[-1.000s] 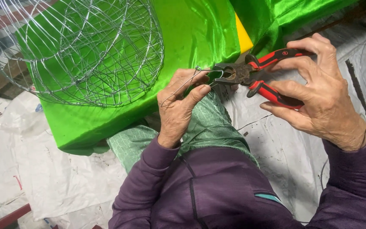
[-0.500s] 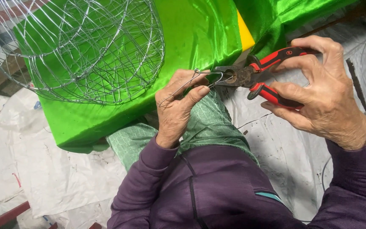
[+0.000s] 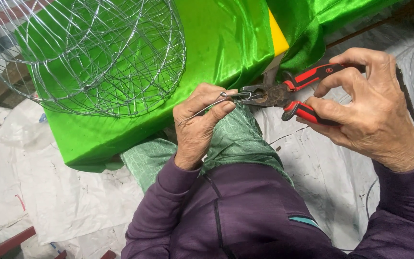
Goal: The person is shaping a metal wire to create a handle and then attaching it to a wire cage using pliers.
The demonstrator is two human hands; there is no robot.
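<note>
Two hands busy here, both of them mine. My left hand (image 3: 198,125) is curled into a loose fist and pinching a thin piece of wire (image 3: 202,109) between thumb and forefinger, so that grip is closed tight on the wire. One end runs down past my knuckles; the other end is bent into a small loop right at my fingertips.

My right hand (image 3: 370,110) is wrapped around the red and black handles of a pair of pliers (image 3: 283,93), fingers over the top handle and thumb side against the lower one. The handles sit a little apart, and the nose of the pliers meets the wire loop just beside my left thumb. Can't quite tell if the nose is biting the wire or only touching it.

All of this is happening over my lap, above my green patterned trousers (image 3: 235,144) and purple sleeves. Up to the left, well apart from my hands, a round wire frame (image 3: 87,52) rests on shiny green cloth (image 3: 216,43), with a strip of yellow cloth (image 3: 277,38) showing near the pliers. White plastic sheeting (image 3: 49,192) covers the floor.
</note>
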